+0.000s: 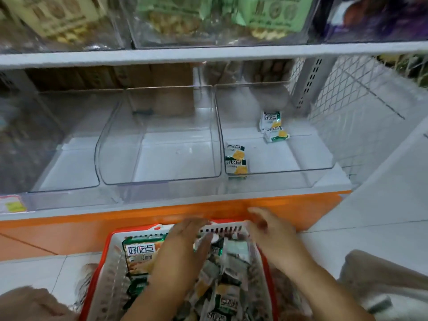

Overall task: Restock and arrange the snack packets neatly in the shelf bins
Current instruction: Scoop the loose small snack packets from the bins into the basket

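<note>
- Basket (107, 245): red rim, white slotted sides; it stands on the floor (347, 239) against the orange strip (92, 218) at the shelf's foot. It is heaped with small packets (228, 300), and a large pack (141, 251) lies at the far left.
- Left hand (185, 242): palm down inside the basket, fingers bent over the heap. A pale packet edge shows at the fingertips. The blur hides whether the hand grasps it.
- Right hand (266, 230): at the far right corner of the basket, with the fingers above the rim. The view is too blurred to tell a grip from a mere touch.
- Right bin (312, 158): clear plastic, holding four packets. Two (236, 159) stand one before the other against the left wall near the front. Two (273, 126) are at the back, one upright and one lying just in front of it.
- Middle bin (159, 154) and left bin (69, 163): clear plastic, side by side with the right bin on the same shelf. No packets show in either.
- Upper bins (217, 24): on the shelf above, filled with green and cream packs, all blurred.
- Label (14, 206): yellow, on the shelf edge at the far left.
</note>
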